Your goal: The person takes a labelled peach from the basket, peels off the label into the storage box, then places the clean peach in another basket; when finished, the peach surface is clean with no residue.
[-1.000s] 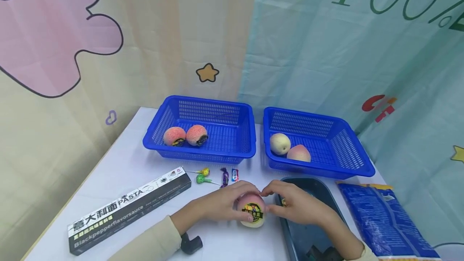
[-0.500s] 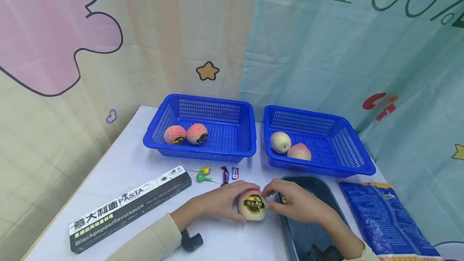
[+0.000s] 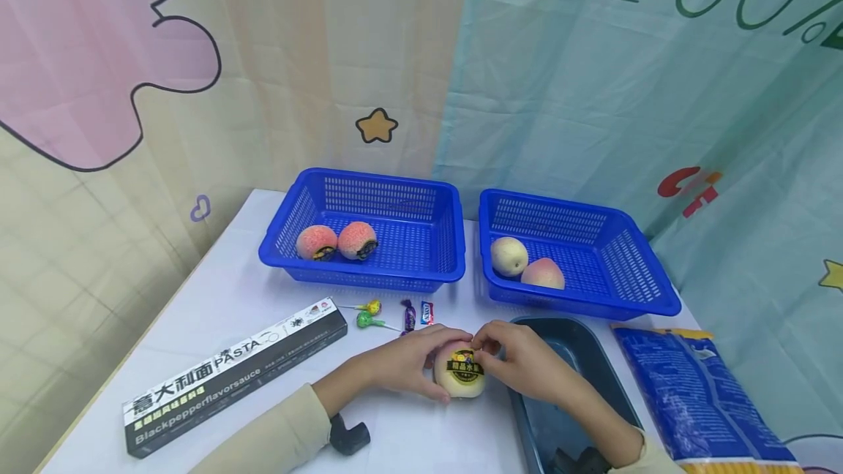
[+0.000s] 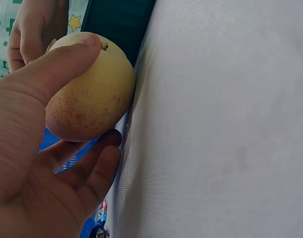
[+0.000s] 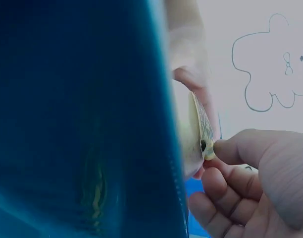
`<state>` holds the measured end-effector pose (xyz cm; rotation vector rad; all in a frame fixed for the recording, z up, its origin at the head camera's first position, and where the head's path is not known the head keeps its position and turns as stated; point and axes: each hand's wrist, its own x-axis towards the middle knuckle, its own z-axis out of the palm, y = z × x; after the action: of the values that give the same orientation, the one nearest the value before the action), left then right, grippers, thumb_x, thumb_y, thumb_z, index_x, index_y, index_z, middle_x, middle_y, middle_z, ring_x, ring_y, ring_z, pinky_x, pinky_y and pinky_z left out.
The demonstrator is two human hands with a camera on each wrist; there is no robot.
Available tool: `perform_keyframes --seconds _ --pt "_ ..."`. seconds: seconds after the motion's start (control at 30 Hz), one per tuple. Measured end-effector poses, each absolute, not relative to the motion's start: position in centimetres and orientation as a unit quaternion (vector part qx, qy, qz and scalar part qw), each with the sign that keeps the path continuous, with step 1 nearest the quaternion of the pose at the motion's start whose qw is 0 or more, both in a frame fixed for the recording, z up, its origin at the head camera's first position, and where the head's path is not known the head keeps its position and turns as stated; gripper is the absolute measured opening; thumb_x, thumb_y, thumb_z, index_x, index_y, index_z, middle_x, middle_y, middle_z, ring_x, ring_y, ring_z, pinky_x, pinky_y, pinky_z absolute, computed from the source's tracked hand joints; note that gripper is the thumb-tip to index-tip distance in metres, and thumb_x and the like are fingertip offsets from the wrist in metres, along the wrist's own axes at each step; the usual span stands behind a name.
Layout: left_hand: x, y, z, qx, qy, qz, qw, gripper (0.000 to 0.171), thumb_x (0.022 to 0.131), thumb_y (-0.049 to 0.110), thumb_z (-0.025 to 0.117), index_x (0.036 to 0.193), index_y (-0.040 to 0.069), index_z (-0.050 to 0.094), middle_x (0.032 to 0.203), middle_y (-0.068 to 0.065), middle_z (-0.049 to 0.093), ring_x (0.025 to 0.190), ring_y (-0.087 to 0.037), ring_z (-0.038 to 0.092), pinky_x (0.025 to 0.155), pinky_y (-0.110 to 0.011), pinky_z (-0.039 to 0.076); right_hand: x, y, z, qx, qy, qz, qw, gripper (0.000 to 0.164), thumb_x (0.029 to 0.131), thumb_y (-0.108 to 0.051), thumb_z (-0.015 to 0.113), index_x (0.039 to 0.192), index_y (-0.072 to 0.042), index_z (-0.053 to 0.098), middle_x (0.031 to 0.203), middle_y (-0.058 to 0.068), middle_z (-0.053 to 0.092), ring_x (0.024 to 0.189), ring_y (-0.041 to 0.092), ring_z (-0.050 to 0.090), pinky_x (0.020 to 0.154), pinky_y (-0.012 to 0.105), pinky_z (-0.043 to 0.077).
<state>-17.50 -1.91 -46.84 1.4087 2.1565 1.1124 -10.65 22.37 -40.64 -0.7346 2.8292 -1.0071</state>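
Note:
A pale yellow and pink peach [image 3: 459,388] sits on the white table, a black and gold sticker [image 3: 463,366] on its near side. My left hand [image 3: 405,363] grips it from the left; in the left wrist view the thumb lies over the peach [image 4: 99,94] near its stem, with fingers curled on the opposite side. With thumb and forefinger, my right hand [image 3: 523,360] pinches the sticker's right edge. The right wrist view shows that sticker [image 5: 203,119] standing partly away from the skin, its tip between the fingertips.
Behind are two blue baskets: the left basket [image 3: 408,276] holds two reddish peaches with stickers, the right basket [image 3: 593,302] two paler fruits. A dark tray [image 3: 553,423] lies under my right forearm. Around are a pasta box [image 3: 237,379], lollipops [image 3: 366,320], sweets [image 3: 410,315] and a blue bag [image 3: 698,393].
The peach has tilted so its sticker faces further up and sits higher. My right hand's fingertips have moved in from beside the peach and now pinch the sticker's edge.

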Motion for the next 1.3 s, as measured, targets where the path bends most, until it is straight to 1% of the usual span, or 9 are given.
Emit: perform_keyframes --seconds 0.2,0.4,0.53,0.77,0.87,1.0,1.1,1.17,1.3 --pt "-17.4 -1.8 -46.9 0.487 0.764 0.39 0.165 0.089 0.078 0.038 0.089 0.153 0.03 0.041 0.142 0.014 0.05 0.12 -0.002 0.049 0.094 -0.024 0.048 -10.7 21.8 -40.2 -0.183 0.926 -0.327 0.054 0.012 0.093 -0.008 0.069 0.087 -0.017 0.065 0.07 -0.012 0.056 0.061 0.005 0.051 0.05 0.023 0.046" --pt "-17.2 -1.7 -47.0 0.475 0.768 0.395 0.169 0.088 0.077 0.04 0.089 0.152 0.028 0.042 0.14 0.013 0.051 0.114 -0.003 0.05 0.083 -0.021 0.052 -10.3 21.5 -39.7 -0.144 0.913 -0.371 0.095 0.012 0.09 -0.005 0.065 0.082 -0.014 0.062 0.063 -0.009 0.05 0.053 0.005 0.043 0.045 0.02 0.036" --pt "-17.1 -1.9 -47.1 0.463 0.772 0.4 0.172 0.088 0.077 0.041 0.089 0.151 0.026 0.043 0.139 0.012 0.051 0.111 -0.003 0.052 0.082 -0.021 0.052 -9.6 21.6 -38.5 -0.159 0.891 -0.415 0.091 0.013 0.09 -0.003 0.063 0.084 -0.014 0.061 0.068 -0.006 0.051 0.056 0.007 0.044 0.046 0.021 0.035" --pt "-17.2 -1.8 -47.2 0.453 0.771 0.411 0.178 0.087 0.077 0.038 0.089 0.15 0.025 0.044 0.14 0.011 0.051 0.111 -0.004 0.053 0.083 -0.021 0.052 -9.2 25.8 -35.0 -0.24 0.849 -0.468 0.045 0.017 0.099 0.002 0.057 0.093 -0.013 0.059 0.085 0.002 0.053 0.074 0.019 0.053 0.06 0.032 0.046" --pt "-17.3 -1.6 -47.3 0.454 0.766 0.417 0.182 0.086 0.078 0.038 0.089 0.15 0.024 0.045 0.142 0.011 0.05 0.113 -0.004 0.053 0.085 -0.022 0.052 -9.2 29.1 -34.8 -0.253 0.845 -0.462 0.094 0.015 0.101 0.002 0.054 0.096 -0.012 0.059 0.085 0.003 0.054 0.074 0.019 0.054 0.061 0.033 0.048" --pt "-17.5 -1.3 -47.3 0.455 0.761 0.424 0.186 0.085 0.078 0.038 0.089 0.15 0.025 0.045 0.143 0.01 0.05 0.115 -0.005 0.053 0.087 -0.022 0.052 -8.9 32.7 -36.3 -0.27 0.831 -0.434 0.219 0.011 0.104 -0.005 0.053 0.097 -0.009 0.06 0.084 -0.002 0.056 0.072 0.009 0.053 0.06 0.028 0.048" --pt "-17.6 -1.3 -47.2 0.453 0.758 0.429 0.19 0.085 0.078 0.038 0.089 0.15 0.025 0.045 0.143 0.01 0.05 0.116 -0.005 0.053 0.087 -0.022 0.052 -8.6 33.3 -38.5 -0.269 0.824 -0.415 0.278 0.011 0.104 -0.008 0.056 0.094 -0.009 0.063 0.083 -0.007 0.058 0.072 0.003 0.051 0.06 0.023 0.047" --pt "-17.6 -1.4 -47.2 0.452 0.758 0.43 0.192 0.086 0.078 0.038 0.089 0.15 0.023 0.045 0.143 0.01 0.05 0.116 -0.006 0.053 0.087 -0.022 0.052 -8.5 33.1 -40.1 -0.261 0.829 -0.404 0.286 0.011 0.102 -0.009 0.059 0.092 -0.009 0.064 0.081 -0.01 0.058 0.07 0.001 0.05 0.058 0.021 0.045" --pt "-17.4 -1.7 -47.2 0.451 0.759 0.43 0.192 0.086 0.078 0.037 0.089 0.15 0.02 0.045 0.143 0.009 0.05 0.119 -0.006 0.052 0.088 -0.022 0.052 -8.4 32.4 -42.3 -0.249 0.863 -0.36 0.253 0.012 0.099 -0.009 0.063 0.087 -0.013 0.064 0.076 -0.014 0.055 0.066 -0.001 0.047 0.056 0.019 0.042"
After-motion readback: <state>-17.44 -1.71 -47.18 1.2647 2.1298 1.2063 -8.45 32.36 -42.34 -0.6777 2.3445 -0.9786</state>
